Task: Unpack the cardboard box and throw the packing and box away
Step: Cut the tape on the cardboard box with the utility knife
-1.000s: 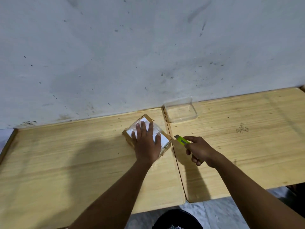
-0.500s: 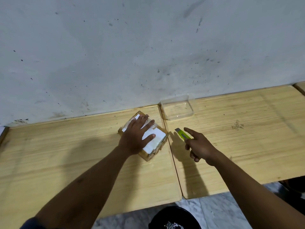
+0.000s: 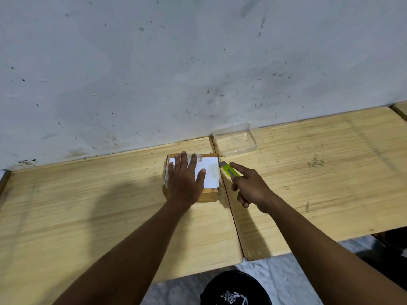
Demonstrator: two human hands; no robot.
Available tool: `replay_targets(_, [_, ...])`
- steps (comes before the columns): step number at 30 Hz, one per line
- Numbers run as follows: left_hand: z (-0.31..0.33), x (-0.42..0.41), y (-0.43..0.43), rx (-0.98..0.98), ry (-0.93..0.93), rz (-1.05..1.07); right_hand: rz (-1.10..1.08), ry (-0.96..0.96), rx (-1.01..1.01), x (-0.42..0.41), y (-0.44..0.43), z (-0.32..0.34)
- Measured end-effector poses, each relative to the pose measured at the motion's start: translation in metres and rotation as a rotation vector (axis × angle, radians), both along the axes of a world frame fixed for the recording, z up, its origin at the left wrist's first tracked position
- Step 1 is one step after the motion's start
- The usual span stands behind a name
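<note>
A small cardboard box [image 3: 211,193] with a white label and clear tape on top sits on the wooden table [image 3: 88,216], close to the seam between two tabletops. My left hand [image 3: 185,181] lies flat on the box lid with fingers spread, pressing it down. My right hand [image 3: 251,188] grips a yellow-green utility knife [image 3: 229,170], index finger stretched along its back. The knife's tip meets the box's upper right edge.
A clear plastic container [image 3: 235,140] stands against the grey wall just behind the box. A second wooden tabletop [image 3: 330,183] extends to the right. A black bin [image 3: 233,289] sits on the marble floor below the table's front edge.
The box has been turned from a diagonal position to square with the table. My left hand stayed on its top. The knife has come up to the box's right edge.
</note>
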State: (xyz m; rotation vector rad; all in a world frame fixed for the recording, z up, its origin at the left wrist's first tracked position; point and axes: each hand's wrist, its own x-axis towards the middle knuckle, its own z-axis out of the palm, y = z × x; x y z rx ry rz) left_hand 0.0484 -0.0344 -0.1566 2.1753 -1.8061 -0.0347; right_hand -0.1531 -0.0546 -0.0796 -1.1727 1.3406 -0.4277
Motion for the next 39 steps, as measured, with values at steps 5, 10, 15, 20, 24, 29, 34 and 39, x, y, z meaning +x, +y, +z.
replay_targets(5, [0.008,0.011,0.0,-0.006,-0.003,-0.104,-0.007,0.014,-0.01,0.006,0.002,-0.001])
replay_targets(10, [0.002,0.012,0.0,-0.022,-0.008,-0.115,0.043,0.101,-0.085,0.012,0.002,0.002])
replay_targets(15, [0.0,0.01,-0.002,-0.032,-0.037,-0.085,0.13,0.208,-0.15,0.017,0.0,0.009])
replay_targets(20, [0.0,0.006,-0.001,-0.025,-0.061,-0.064,0.18,0.246,-0.148,0.009,-0.001,0.014])
replay_targets(24, [0.0,0.006,-0.002,-0.018,-0.061,-0.062,0.197,0.268,-0.183,0.007,0.002,0.013])
replay_targets(29, [0.002,0.005,-0.001,0.0,-0.08,-0.061,0.228,0.286,-0.205,0.01,0.011,0.016])
replay_targets(34, [0.003,0.004,0.0,0.008,-0.072,-0.06,0.227,0.291,-0.188,0.012,0.018,0.021])
replay_targets(39, [0.003,0.003,0.001,0.042,-0.071,-0.055,0.223,0.329,-0.169,0.01,0.031,0.024])
